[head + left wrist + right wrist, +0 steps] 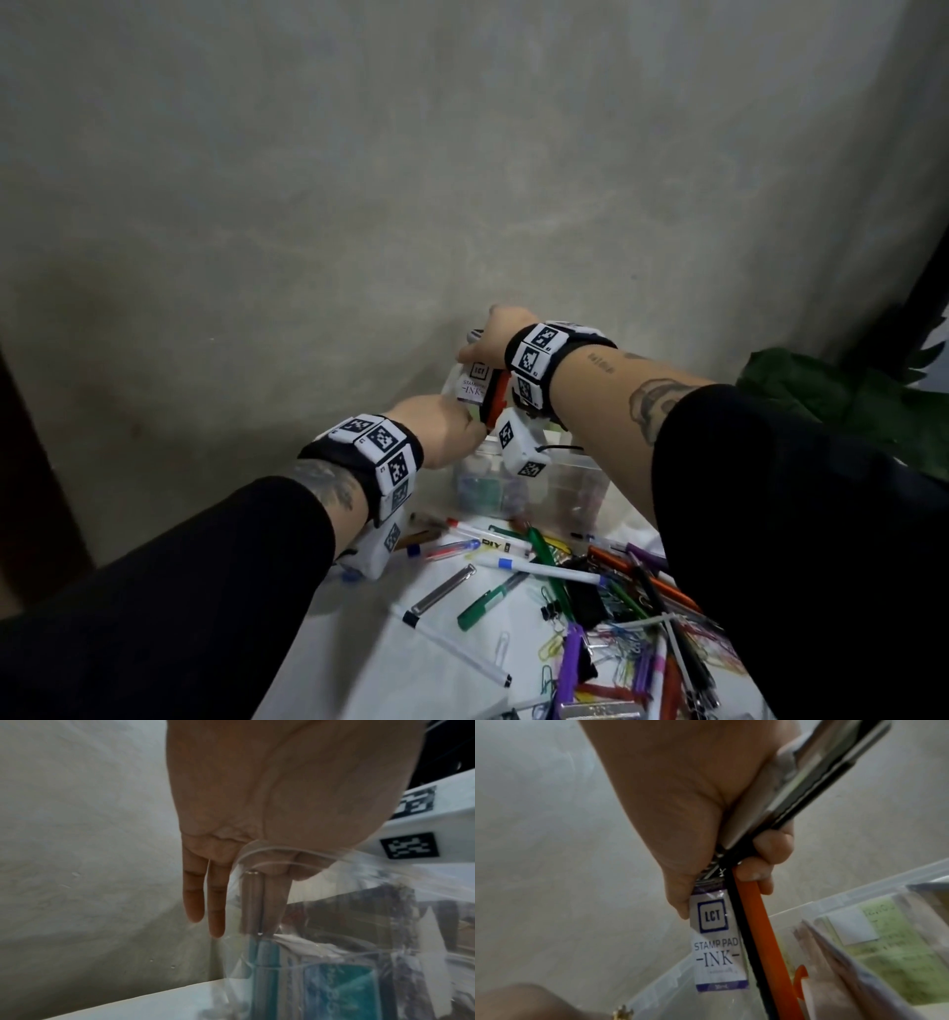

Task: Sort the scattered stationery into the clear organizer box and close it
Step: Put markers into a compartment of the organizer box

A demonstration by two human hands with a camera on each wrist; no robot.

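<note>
Fingers (770,850) of right hand (495,334) clamp ink bottle (717,943), pens above organizer box (580,478); left hand (257,801) fingers straight.

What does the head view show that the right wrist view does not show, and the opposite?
Only the head view shows the scattered pens and clips on the white table, and the left hand at the clear organizer box.
Only the right wrist view shows the label text "STAMP PAD INK" clearly.
Both show the right hand holding the ink packet, an orange pen and a black one.

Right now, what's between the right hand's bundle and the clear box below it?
Nothing solid shows: in the right wrist view the ink packet and orange pen hang over the open clear box.
</note>
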